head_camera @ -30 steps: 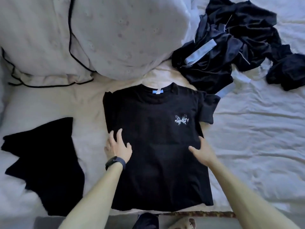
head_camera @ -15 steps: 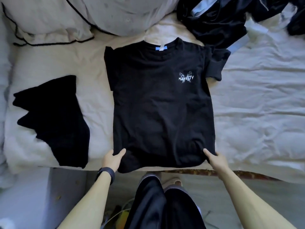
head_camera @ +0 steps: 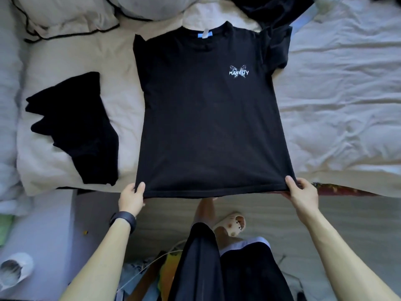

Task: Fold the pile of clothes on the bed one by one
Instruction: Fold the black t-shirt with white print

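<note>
We see a black T-shirt (head_camera: 208,127) spread front side up on the bed (head_camera: 336,105), collar to the far side, with a small white print (head_camera: 238,72) on the chest and a blue label (head_camera: 202,35) inside the neck. Its hem reaches past the near edge of the bed and is pulled straight, pinched at its two corners by the left hand (head_camera: 131,197) and the right hand (head_camera: 302,192). A folded black garment (head_camera: 76,131) lies apart on the left. The pile of dark clothes (head_camera: 275,9) lies at the far side, touching one sleeve.
</note>
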The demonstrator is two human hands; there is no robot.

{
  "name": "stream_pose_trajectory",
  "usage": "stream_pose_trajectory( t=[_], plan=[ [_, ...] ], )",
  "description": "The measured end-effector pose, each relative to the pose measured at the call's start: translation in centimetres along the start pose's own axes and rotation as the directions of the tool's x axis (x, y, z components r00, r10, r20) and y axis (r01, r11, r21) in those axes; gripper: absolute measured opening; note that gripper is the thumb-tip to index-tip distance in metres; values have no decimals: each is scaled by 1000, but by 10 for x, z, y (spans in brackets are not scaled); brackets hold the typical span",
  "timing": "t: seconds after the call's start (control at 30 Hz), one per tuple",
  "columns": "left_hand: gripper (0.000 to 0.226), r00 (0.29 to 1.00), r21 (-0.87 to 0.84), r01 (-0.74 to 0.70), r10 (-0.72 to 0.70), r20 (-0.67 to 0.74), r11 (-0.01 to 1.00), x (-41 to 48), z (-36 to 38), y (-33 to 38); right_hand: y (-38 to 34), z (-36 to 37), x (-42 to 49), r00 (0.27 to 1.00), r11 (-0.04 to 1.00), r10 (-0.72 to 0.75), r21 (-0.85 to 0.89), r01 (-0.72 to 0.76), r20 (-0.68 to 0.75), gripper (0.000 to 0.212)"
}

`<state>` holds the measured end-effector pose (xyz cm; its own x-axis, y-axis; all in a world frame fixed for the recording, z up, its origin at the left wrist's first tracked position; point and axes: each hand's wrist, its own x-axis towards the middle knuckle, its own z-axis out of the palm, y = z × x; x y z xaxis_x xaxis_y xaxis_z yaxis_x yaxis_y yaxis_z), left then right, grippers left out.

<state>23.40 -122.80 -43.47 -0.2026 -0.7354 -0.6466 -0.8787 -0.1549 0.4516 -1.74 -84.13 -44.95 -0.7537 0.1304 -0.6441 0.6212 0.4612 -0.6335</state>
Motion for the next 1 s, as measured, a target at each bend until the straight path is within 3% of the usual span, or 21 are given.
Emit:
stream_pose_trajectory(
  t=[0.2, 0.3, 0.43, 0.5, 0.57, 0.63, 0.7, 0.77, 0.9, 1.0],
  plan=[
    [23, 989, 60, 9, 0, -147, 998, -15, 4, -10, 21, 7, -15, 997, 997, -45, -59, 41, -68, 14],
    [26, 989, 107, 81, -66, -129, 991, -16, 14, -25, 40, 12, -25, 995, 969, -21, -248, -3, -93, 22],
    [32, 970, 217, 227, -201, -135, 950, -18, 25, -25, 45, 23, -28, 987, 871, 150, -466, -156, -51, 31],
    [44, 967, 280, 240, -206, -148, 930, -18, 35, -14, 35, 31, -28, 987, 818, 162, -559, -138, -5, 44],
    [62, 985, 404, 124, -63, -161, 906, -16, 48, 1, 21, 43, -29, 999, 768, 26, -641, 10, 46, 55],
    [70, 977, 516, -119, 193, -91, 848, -8, 62, 27, -2, 61, -27, 978, 709, -181, -676, 201, 101, 58],
    [72, 917, 604, -338, 396, 40, 722, 9, 80, 65, -29, 88, -18, 914, 612, -379, -700, 368, 149, 58],
    [72, 840, 634, -496, 513, 176, 594, 32, 99, 110, -57, 121, 0, 820, 480, -531, -723, 497, 212, 57],
    [69, 664, 620, -684, 679, 313, 384, 91, 144, 193, -117, 193, 48, 710, 329, -612, -704, 630, 349, 58],
    [68, 597, 646, -714, 719, 357, 271, 142, 162, 225, -141, 224, 92, 614, 149, -613, -691, 707, 496, 58]
  ],
)
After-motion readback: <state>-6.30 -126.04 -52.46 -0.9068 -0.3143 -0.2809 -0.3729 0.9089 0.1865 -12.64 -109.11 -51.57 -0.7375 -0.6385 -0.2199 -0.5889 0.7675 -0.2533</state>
